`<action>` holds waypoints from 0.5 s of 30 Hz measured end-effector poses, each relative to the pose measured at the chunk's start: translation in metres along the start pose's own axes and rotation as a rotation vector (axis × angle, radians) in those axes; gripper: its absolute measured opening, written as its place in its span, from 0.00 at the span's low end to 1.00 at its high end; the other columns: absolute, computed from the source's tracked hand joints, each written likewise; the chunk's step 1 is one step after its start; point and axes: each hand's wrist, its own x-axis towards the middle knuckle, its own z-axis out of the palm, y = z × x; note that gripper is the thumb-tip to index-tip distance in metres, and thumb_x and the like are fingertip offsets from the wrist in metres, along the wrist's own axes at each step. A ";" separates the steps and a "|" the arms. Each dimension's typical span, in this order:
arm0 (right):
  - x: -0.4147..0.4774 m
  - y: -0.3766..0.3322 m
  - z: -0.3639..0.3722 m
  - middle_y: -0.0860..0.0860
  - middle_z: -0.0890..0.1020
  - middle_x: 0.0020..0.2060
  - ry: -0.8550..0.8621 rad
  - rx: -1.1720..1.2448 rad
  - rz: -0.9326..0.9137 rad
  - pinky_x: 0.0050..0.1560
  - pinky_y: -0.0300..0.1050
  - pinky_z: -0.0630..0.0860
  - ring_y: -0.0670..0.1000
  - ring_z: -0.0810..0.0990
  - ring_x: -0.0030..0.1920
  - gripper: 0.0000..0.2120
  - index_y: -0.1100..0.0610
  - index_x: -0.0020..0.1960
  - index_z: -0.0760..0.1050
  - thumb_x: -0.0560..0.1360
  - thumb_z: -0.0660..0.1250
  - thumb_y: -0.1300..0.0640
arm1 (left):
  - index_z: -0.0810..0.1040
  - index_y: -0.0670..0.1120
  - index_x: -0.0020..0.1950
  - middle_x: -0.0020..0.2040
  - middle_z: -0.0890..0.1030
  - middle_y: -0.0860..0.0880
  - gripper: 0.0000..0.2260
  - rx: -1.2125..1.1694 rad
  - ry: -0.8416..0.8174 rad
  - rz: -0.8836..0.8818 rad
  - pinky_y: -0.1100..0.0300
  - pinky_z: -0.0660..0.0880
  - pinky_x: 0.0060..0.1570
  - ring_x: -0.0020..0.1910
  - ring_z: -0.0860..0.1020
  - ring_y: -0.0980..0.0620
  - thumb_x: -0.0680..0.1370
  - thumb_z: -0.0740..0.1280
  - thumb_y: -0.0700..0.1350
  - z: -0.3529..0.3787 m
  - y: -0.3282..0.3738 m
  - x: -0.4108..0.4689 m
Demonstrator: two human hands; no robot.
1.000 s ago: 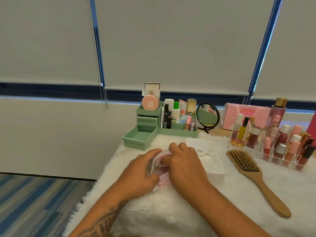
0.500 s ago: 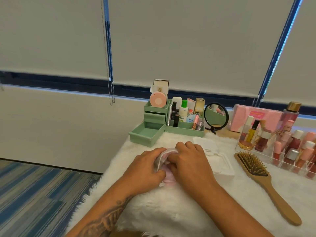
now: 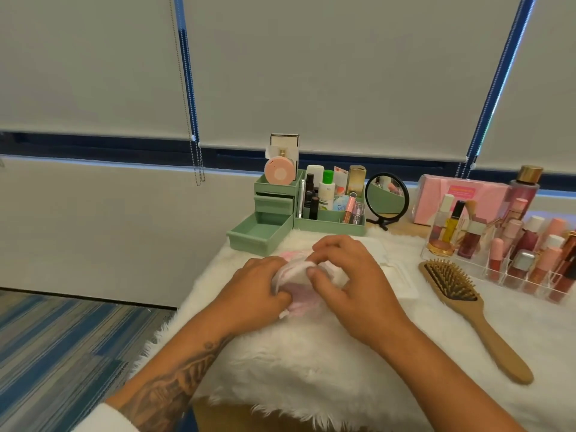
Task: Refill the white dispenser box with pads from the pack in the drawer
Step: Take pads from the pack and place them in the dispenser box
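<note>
My left hand (image 3: 258, 289) and right hand (image 3: 353, 286) both pinch the pack (image 3: 300, 299); the dispenser box (image 3: 400, 280) lies just right of it, nearer my right hand.

A table (image 3: 224, 416) draped in a white fur throw (image 3: 296, 363) serves as the landmark. Behind it, pale grey roller blinds (image 3: 343, 73) hang drawn down over a window with a dark blue frame (image 3: 109, 146). Up to the table's left dangle bead chains (image 3: 186, 88). A plain off-white wall (image 3: 109, 229) runs behind and left of it, and blue striped carpet (image 3: 62, 353) covers the floor on its left, in soft, even light
</note>
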 end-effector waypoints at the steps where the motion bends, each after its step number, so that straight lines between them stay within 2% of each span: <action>1: 0.000 -0.002 -0.004 0.40 0.79 0.49 0.037 0.107 0.028 0.53 0.38 0.72 0.43 0.76 0.53 0.03 0.48 0.50 0.79 0.78 0.68 0.55 | 0.76 0.59 0.61 0.56 0.79 0.58 0.20 0.017 -0.007 -0.003 0.50 0.78 0.53 0.56 0.76 0.53 0.69 0.64 0.52 -0.001 -0.001 0.001; 4: 0.003 -0.005 -0.019 0.41 0.80 0.44 0.146 0.258 0.088 0.45 0.31 0.73 0.42 0.78 0.48 0.05 0.47 0.52 0.76 0.79 0.66 0.56 | 0.73 0.56 0.69 0.66 0.76 0.55 0.22 0.132 -0.016 -0.027 0.51 0.72 0.65 0.67 0.72 0.49 0.75 0.66 0.54 -0.009 -0.001 0.003; 6: 0.005 0.000 -0.031 0.43 0.79 0.43 0.214 0.270 0.130 0.43 0.33 0.75 0.42 0.78 0.46 0.08 0.45 0.53 0.71 0.80 0.65 0.57 | 0.68 0.53 0.75 0.73 0.71 0.52 0.26 0.190 -0.047 -0.040 0.55 0.66 0.70 0.72 0.66 0.49 0.78 0.68 0.53 -0.015 0.000 0.003; 8: 0.007 0.012 -0.043 0.45 0.77 0.43 0.248 0.273 0.197 0.41 0.38 0.76 0.44 0.78 0.44 0.08 0.46 0.50 0.68 0.80 0.64 0.59 | 0.64 0.53 0.78 0.77 0.67 0.52 0.30 0.182 -0.114 -0.027 0.57 0.63 0.71 0.75 0.65 0.52 0.78 0.69 0.56 -0.023 -0.001 0.003; 10: 0.004 0.027 -0.054 0.45 0.78 0.44 0.230 0.190 0.253 0.42 0.44 0.76 0.46 0.77 0.46 0.08 0.47 0.48 0.69 0.81 0.62 0.59 | 0.59 0.57 0.80 0.80 0.62 0.55 0.36 0.116 -0.244 -0.032 0.60 0.60 0.72 0.76 0.63 0.55 0.76 0.71 0.60 -0.033 0.000 0.000; 12: 0.000 0.041 -0.064 0.42 0.78 0.46 0.182 0.124 0.296 0.43 0.46 0.75 0.46 0.76 0.48 0.09 0.46 0.48 0.72 0.81 0.61 0.59 | 0.56 0.61 0.80 0.81 0.58 0.59 0.42 0.042 -0.334 -0.062 0.59 0.58 0.73 0.78 0.59 0.56 0.71 0.73 0.65 -0.045 0.004 -0.004; 15: -0.005 0.052 -0.073 0.42 0.79 0.46 0.127 0.097 0.358 0.44 0.43 0.73 0.44 0.76 0.48 0.08 0.46 0.47 0.77 0.80 0.64 0.57 | 0.55 0.66 0.79 0.81 0.56 0.60 0.50 -0.046 -0.274 -0.023 0.53 0.59 0.76 0.78 0.59 0.55 0.62 0.71 0.75 -0.057 0.018 -0.009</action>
